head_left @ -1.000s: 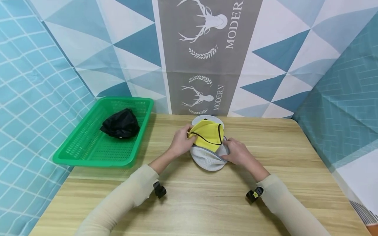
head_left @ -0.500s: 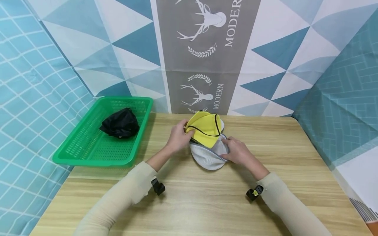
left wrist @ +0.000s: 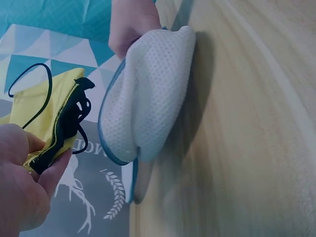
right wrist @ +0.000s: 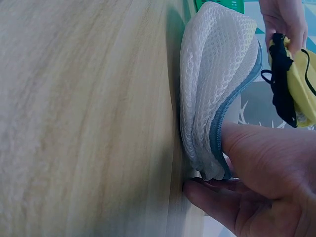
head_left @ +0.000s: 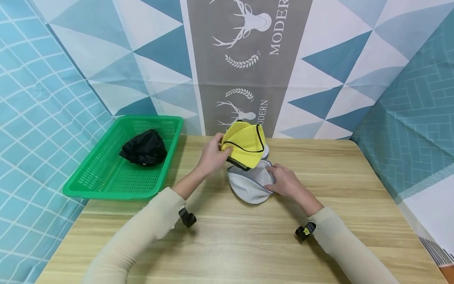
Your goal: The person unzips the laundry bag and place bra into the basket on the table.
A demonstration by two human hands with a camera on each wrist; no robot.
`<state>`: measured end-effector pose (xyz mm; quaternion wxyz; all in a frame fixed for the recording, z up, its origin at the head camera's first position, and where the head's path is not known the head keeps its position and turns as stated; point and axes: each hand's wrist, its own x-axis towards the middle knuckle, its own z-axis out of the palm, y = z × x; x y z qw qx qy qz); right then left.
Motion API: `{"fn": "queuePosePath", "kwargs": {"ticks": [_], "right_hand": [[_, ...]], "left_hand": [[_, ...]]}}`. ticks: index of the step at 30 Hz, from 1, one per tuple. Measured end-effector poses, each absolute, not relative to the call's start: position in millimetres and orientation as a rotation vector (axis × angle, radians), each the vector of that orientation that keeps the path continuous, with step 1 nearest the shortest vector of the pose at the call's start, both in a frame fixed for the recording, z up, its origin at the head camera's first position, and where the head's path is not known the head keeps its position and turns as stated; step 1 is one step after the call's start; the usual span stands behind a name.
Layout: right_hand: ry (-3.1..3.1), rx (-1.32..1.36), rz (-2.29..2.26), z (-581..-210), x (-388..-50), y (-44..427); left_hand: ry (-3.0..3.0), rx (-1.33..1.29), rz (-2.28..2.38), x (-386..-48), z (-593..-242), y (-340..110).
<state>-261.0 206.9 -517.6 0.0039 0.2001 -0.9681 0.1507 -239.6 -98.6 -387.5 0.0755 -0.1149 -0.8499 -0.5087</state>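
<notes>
Pinched in my left hand is a folded yellow cloth item with black piping, a black band along its lower edge and black cords; its exact kind cannot be told. It is held in the air above a white mesh laundry bag with grey-blue edging. The bag rests on the table with its mouth spread open, and a round white flap shows behind it. My right hand grips the bag's right edge; in the right wrist view the thumb and fingers pinch that edging. The yellow item hangs apart from the mesh bag.
A green plastic basket stands at the left of the wooden table, with a black fabric bundle inside. A patterned wall covering rises along the table's back edge.
My left hand has lifted the yellow item up and away from the mesh bag's mouth, uncovering more of the bag. The right hand keeps its hold on the bag's edge.
</notes>
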Motion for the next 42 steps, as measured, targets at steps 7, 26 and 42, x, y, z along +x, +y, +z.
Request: {"fn": "queuePosePath", "kwargs": {"ticks": [7, 26, 42], "right_hand": [[-3.047, 0.623, 0.475, -514.3, -260.6, 205.9], [-3.043, 0.627, 0.490, -518.3, -261.1, 207.1], [-3.044, 0.634, 0.456, -517.4, -261.4, 206.9]], "left_hand": [[-2.588, -0.332, -1.508, -240.2, -382.4, -100.7], [-2.720, -0.404, -1.433, -238.1, -373.7, -109.7], [-2.785, -0.352, -1.449, -227.9, -354.2, -134.6]]}}
